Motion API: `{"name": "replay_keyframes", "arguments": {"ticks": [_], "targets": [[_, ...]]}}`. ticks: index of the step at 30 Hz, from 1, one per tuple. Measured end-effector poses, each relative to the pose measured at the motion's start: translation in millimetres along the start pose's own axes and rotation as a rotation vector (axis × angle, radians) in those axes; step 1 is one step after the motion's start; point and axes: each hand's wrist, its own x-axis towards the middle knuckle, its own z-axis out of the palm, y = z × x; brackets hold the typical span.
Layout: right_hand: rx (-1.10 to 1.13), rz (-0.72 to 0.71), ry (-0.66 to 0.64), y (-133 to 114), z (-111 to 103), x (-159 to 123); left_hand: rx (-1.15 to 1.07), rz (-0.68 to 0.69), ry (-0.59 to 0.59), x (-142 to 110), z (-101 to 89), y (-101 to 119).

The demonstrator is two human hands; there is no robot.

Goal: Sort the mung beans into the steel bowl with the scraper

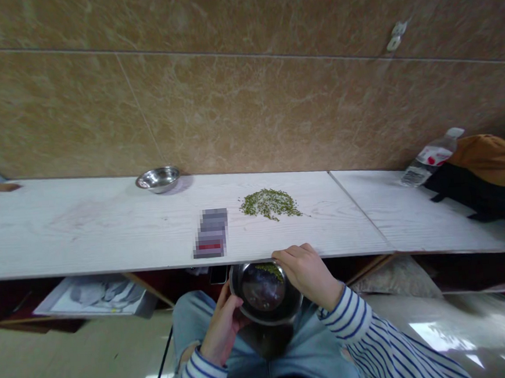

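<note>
My left hand [228, 322] is closed on the left rim of a steel bowl [269, 316], its thumb over the edge. The bowl tilts just below the front edge of the white table, above my lap. Some small green beans [270, 269] lie inside it, near the far rim. My right hand [305, 269] is at the table's edge above the bowl's right side, fingers stretched leftward with nothing visible in them; its palm side is hidden. A loose spread of green beans [269, 204] lies on the table beyond it.
A smaller steel bowl [158, 179] stands by the wall. A blurred dark flat item [211, 233] lies left of the beans. At the right are a plastic bottle [431, 157] and a brown-and-black cap [486, 162]. Below the table sits an open drawer [143, 305].
</note>
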Motion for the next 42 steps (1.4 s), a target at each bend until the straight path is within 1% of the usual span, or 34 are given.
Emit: {"name": "replay_keyframes", "arguments": {"ticks": [3, 6, 10, 13, 19, 22, 26, 28, 32, 36, 39, 41, 42], "targets": [[0.007, 0.035, 0.031, 4, -3, -5, 0.004, 0.01, 0.002, -5, 4.0, -3], [-0.024, 0.125, 0.067, 15, -6, -6, 0.019, 0.008, 0.016, -11, 6.5, -6], [-0.11, 0.238, 0.097, 32, -6, -5, 0.024, -0.007, 0.071, -21, 5.4, -11], [-0.115, 0.225, 0.086, 34, -3, -4, 0.011, -0.014, 0.124, -27, 3.4, -14], [-0.002, 0.102, 0.08, 22, 3, -7, -0.056, -0.023, 0.219, -31, 2.6, -22], [0.049, 0.125, 0.122, 27, 5, -10, -0.062, -0.034, 0.263, -27, 3.3, -28], [0.07, 0.216, 0.189, 45, 5, -18, -0.039, -0.048, 0.24, -16, 3.1, -32], [0.08, 0.277, 0.198, 54, 4, -23, -0.02, -0.068, 0.224, -12, 1.8, -30], [0.217, 0.395, 0.226, 70, -2, -29, 0.016, -0.096, 0.216, -8, -1.0, -18], [0.328, 0.529, 0.255, 87, -7, -31, 0.048, -0.107, 0.167, -7, -1.1, -6], [0.351, 0.574, 0.257, 97, -8, -33, 0.058, -0.109, 0.15, -1, -2.7, -1], [0.359, 0.579, 0.233, 101, -7, -35, 0.055, -0.116, 0.172, 6, -4.9, 1], [0.358, 0.577, 0.215, 103, -6, -36, 0.046, -0.116, 0.157, 10, -5.9, 1]]}}
